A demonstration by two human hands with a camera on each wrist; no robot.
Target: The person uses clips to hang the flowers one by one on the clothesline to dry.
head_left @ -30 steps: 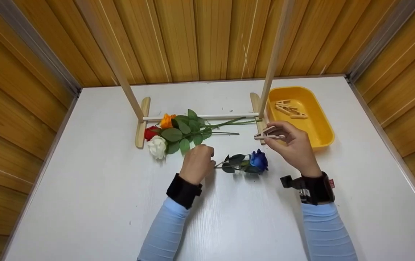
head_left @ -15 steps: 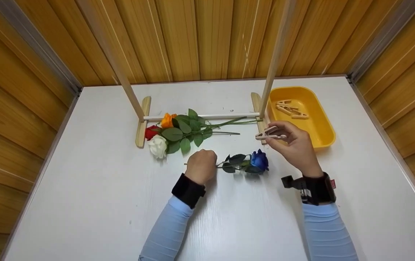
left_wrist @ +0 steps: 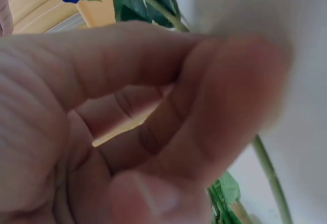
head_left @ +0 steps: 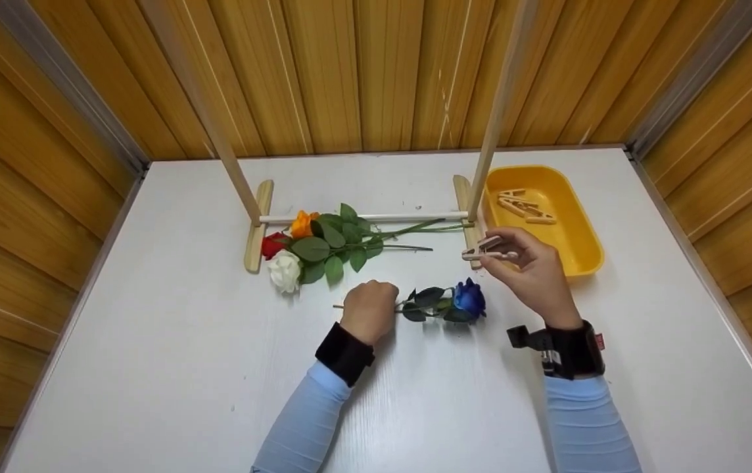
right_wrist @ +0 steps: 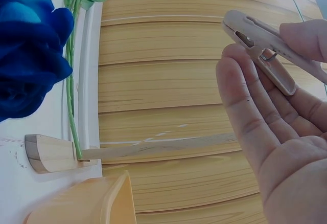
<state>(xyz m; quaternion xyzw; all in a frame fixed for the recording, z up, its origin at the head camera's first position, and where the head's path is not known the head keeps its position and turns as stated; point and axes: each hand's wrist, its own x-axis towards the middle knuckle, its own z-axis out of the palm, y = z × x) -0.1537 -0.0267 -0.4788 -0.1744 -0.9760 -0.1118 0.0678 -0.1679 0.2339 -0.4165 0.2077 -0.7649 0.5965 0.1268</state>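
Note:
In the head view a blue rose (head_left: 469,299) lies low over the table with its bloom to the right. My left hand (head_left: 369,311) grips its stem, whose cut end pokes out on the left. The left wrist view shows curled fingers (left_wrist: 230,81) over the green stem (left_wrist: 272,175); the exact contact is hidden behind them. Between thumb and fingers, my right hand (head_left: 537,272) pinches a pale clothespin (right_wrist: 271,50), held above the stand's right foot. The blue bloom (right_wrist: 30,55) shows large in the right wrist view.
Red (head_left: 273,246), orange (head_left: 304,224) and white roses (head_left: 284,270) lie by the wooden stand's low white bar (head_left: 415,217). Two upright posts (head_left: 489,138) rise from its feet. At the right, a yellow tray (head_left: 583,246) holds several clothespins (head_left: 526,209). Wood-patterned walls enclose the table.
My left hand has shifted slightly right and toward me along the blue rose's stem, and its fingers have closed around it. The right hand keeps the clothespin in about the same place.

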